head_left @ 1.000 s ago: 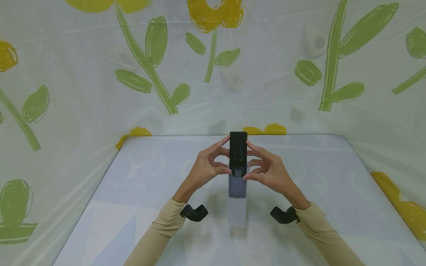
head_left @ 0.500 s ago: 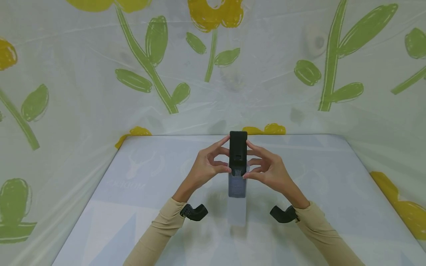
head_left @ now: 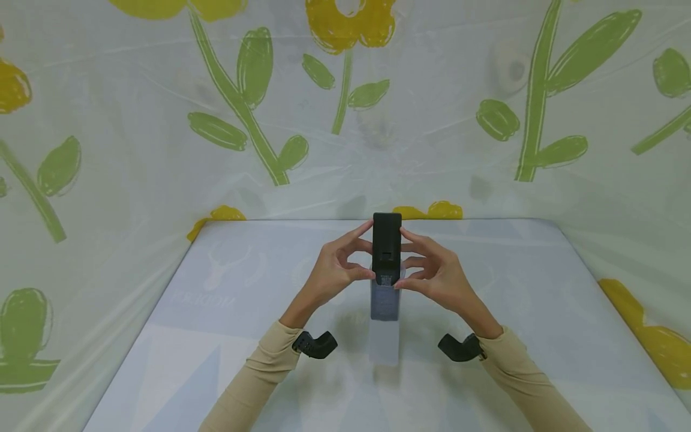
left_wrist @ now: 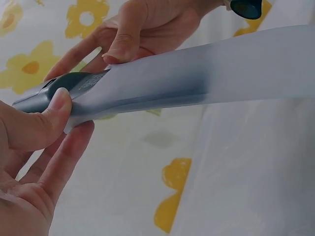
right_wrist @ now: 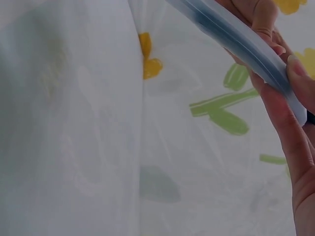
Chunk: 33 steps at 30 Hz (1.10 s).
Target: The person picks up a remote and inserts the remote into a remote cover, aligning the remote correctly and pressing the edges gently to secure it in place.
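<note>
1. Found the black device (head_left: 386, 240) in mid-air over the middle of the pale table (head_left: 243, 300), between both hands and in front of the flowered sheet (head_left: 162, 120).
2. Saw the left hand (head_left: 329, 273) partly closed. Its thumb (left_wrist: 47, 115) pressed on the device's near face where the clear sleeve (head_left: 384, 336) begins, with the forefinger stretched up along the left edge and the other fingers loosely bent beneath.
3. Saw the right hand (head_left: 439, 276) mirrored on the other side, with thumb and forefinger pinching the right edge at the sleeve's mouth and the remaining fingers (right_wrist: 290, 128) curled under the plastic.
4. Judged the work roughly half along. The device's upper part stood bare and dark, while the lower part sat greyed inside the sleeve. The empty length of plastic trailed on past the device's lower end.
5. Judged what was left to be the covered lower half, with both grips placed right at the sleeve's opening.
6. Read the long axis as upright in the head view, the bare end pointing up and away toward the back wall, and the sleeved end pointing down toward the table and the person.
7. Could not tell whether the sleeve's free end touched the table.
8. Noted a black wrist camera (head_left: 315, 345) at the left cuff and another (head_left: 459, 348) at the right.
</note>
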Each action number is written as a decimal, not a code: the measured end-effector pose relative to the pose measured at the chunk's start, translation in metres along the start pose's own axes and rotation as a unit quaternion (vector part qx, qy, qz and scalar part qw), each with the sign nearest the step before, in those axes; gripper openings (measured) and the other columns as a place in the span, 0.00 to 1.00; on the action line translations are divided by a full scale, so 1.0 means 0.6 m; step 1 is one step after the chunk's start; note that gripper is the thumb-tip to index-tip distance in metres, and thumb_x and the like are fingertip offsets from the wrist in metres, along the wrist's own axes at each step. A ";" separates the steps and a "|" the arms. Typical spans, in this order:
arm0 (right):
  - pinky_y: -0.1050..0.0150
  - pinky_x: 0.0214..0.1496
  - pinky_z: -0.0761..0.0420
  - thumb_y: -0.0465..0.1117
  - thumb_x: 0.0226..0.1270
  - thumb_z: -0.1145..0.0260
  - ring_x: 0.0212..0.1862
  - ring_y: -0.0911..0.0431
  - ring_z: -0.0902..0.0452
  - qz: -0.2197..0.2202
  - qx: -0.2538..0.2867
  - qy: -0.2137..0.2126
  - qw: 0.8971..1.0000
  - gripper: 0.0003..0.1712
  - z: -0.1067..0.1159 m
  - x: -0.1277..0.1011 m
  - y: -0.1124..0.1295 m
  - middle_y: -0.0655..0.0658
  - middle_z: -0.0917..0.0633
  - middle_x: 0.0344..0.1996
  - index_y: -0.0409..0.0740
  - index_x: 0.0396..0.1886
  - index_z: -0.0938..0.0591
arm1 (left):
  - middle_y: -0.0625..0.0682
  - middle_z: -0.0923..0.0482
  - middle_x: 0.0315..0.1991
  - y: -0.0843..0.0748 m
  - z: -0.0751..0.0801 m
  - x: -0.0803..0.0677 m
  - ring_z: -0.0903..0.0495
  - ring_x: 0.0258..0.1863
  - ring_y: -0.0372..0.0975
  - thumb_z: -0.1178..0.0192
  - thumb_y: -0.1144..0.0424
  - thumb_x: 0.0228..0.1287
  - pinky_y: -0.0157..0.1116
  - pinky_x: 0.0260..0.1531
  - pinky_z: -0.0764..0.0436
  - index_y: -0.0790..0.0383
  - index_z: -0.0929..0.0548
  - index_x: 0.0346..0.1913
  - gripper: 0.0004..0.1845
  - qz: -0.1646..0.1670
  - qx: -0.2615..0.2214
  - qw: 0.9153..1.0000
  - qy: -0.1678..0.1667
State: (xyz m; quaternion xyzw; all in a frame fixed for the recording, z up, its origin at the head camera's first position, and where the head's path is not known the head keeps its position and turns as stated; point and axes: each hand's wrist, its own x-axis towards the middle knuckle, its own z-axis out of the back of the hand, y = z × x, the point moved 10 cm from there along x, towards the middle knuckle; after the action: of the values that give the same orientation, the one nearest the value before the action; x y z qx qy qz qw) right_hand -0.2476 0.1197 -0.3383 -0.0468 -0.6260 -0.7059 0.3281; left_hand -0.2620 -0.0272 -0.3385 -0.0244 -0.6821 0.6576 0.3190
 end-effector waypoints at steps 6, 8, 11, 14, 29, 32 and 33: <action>0.55 0.38 0.16 0.20 0.45 0.28 0.40 0.49 0.19 -0.016 0.013 0.025 0.999 0.57 -0.006 0.004 0.002 0.33 0.28 0.57 0.47 0.74 0.45 | 0.61 0.25 0.52 0.003 -0.007 0.000 0.26 0.54 0.48 0.34 0.80 0.52 0.44 0.42 0.17 0.49 0.43 0.73 0.48 0.018 0.012 1.000 0.015; 0.55 0.39 0.16 0.21 0.46 0.27 0.41 0.49 0.18 -0.030 0.006 0.040 0.999 0.61 -0.011 0.005 -0.001 0.33 0.29 0.58 0.52 0.75 0.48 | 0.62 0.27 0.54 0.005 -0.009 0.000 0.27 0.54 0.50 0.35 0.81 0.52 0.44 0.43 0.18 0.48 0.46 0.74 0.50 0.023 0.007 0.999 0.021; 0.56 0.39 0.16 0.21 0.46 0.27 0.42 0.48 0.18 -0.051 -0.004 0.059 0.997 0.64 -0.019 0.006 -0.002 0.34 0.30 0.58 0.56 0.76 0.53 | 0.64 0.28 0.55 0.006 -0.012 -0.001 0.28 0.55 0.51 0.36 0.83 0.51 0.45 0.43 0.18 0.48 0.51 0.75 0.54 0.025 -0.001 0.999 0.035; 0.56 0.39 0.16 0.20 0.45 0.28 0.43 0.45 0.19 -0.062 -0.013 0.073 0.995 0.66 -0.025 0.007 0.004 0.33 0.30 0.57 0.55 0.76 0.56 | 0.63 0.29 0.54 0.004 -0.016 0.000 0.27 0.55 0.51 0.35 0.84 0.49 0.45 0.42 0.17 0.48 0.52 0.75 0.56 0.026 -0.004 0.998 0.053; 0.55 0.36 0.15 0.18 0.43 0.28 0.42 0.41 0.19 -0.071 -0.008 0.088 0.994 0.67 -0.040 0.014 0.038 0.29 0.26 0.53 0.48 0.76 0.57 | 0.63 0.29 0.53 -0.013 -0.017 -0.002 0.27 0.54 0.52 0.33 0.86 0.42 0.47 0.39 0.17 0.53 0.52 0.75 0.59 0.044 0.007 0.997 0.062; 0.55 0.35 0.15 0.17 0.42 0.28 0.42 0.41 0.19 -0.064 -0.008 0.087 0.994 0.66 -0.040 0.016 0.039 0.29 0.26 0.52 0.45 0.76 0.57 | 0.62 0.28 0.51 -0.016 -0.013 -0.002 0.26 0.53 0.50 0.32 0.85 0.43 0.46 0.39 0.17 0.54 0.50 0.75 0.57 0.036 0.008 0.998 0.055; 0.55 0.35 0.15 0.17 0.42 0.28 0.42 0.41 0.19 -0.063 -0.009 0.085 0.994 0.66 -0.039 0.017 0.037 0.29 0.26 0.52 0.45 0.76 0.57 | 0.62 0.27 0.51 -0.015 -0.012 -0.002 0.25 0.52 0.50 0.31 0.84 0.43 0.46 0.39 0.17 0.52 0.49 0.75 0.57 0.032 0.006 0.998 0.053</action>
State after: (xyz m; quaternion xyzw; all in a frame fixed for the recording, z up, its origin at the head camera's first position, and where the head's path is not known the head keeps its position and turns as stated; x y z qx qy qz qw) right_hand -0.2359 0.0940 -0.3194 0.0499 -0.5907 -0.7323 0.3351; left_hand -0.2543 -0.0227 -0.3313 -0.0793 -0.6592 0.6692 0.3338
